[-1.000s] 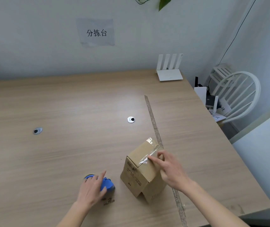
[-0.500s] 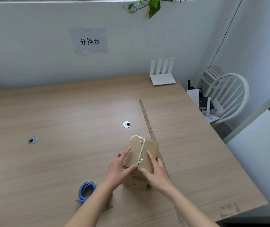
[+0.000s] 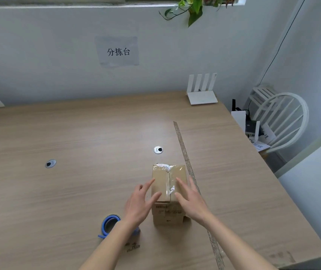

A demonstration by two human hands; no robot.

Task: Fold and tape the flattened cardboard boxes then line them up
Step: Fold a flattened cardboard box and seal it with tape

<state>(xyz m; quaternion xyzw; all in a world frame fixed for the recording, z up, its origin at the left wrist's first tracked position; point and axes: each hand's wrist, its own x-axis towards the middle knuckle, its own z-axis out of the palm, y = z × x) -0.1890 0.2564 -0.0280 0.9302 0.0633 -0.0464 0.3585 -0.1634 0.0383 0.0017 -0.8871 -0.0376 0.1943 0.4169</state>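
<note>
Head view, looking down over the table (image 3: 77, 133): a small cardboard box (image 3: 168, 193) stands upright near the front edge, a strip of clear tape (image 3: 169, 182) running along its top seam. The left hand (image 3: 139, 203) and right hand (image 3: 191, 199) flank it with fingers straight, laid against the top and gripping nothing. Just left of the left forearm lies a blue tape roll (image 3: 109, 225). A long strip of tape (image 3: 192, 178) stuck to the tabletop runs just beside the box on the right. Two metal cable grommets (image 3: 158, 150) sit farther back, well apart. A white router (image 3: 202, 92) stands at the far right corner, and a white chair (image 3: 284, 121) is beyond the right edge. The left half of the table is open wood.
</note>
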